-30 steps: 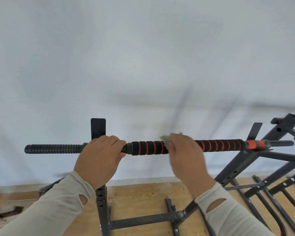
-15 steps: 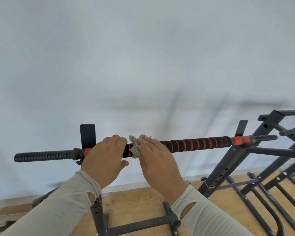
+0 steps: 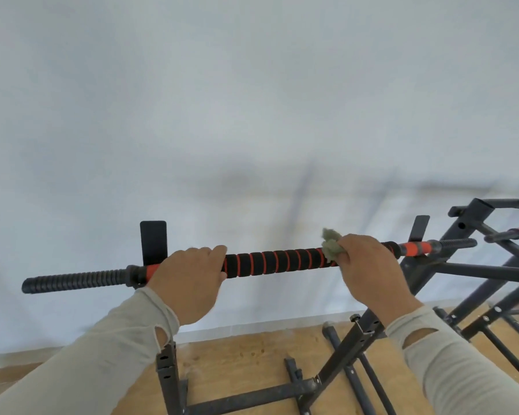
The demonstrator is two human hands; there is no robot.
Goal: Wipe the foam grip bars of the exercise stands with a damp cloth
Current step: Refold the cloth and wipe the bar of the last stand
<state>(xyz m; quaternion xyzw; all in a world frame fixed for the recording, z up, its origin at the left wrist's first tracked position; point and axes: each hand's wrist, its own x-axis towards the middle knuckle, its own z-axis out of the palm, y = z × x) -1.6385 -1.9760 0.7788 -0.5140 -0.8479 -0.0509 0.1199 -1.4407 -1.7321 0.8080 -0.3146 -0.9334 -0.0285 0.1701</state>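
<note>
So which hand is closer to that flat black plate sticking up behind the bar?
Left. The left hand grips the bar just right of the flat black metal plate; the right hand is far along the bar.

— What can't we make out here?

— Most of the cloth (image 3: 332, 246): we see only a grey-green tuft above the right hand (image 3: 369, 271), the rest is wrapped under its fingers. The foam grip bar (image 3: 277, 261) vanishes beneath both hands; the left hand (image 3: 189, 280) hides where the foam ends.

— And the stands?

— We lose the near stand (image 3: 339, 372) at the bottom edge, and the second stand (image 3: 498, 265) runs off the right side. Both sleeves (image 3: 102, 360) are cut off too. The wall's grey streaks (image 3: 300, 187) are too blurred to read.
</note>
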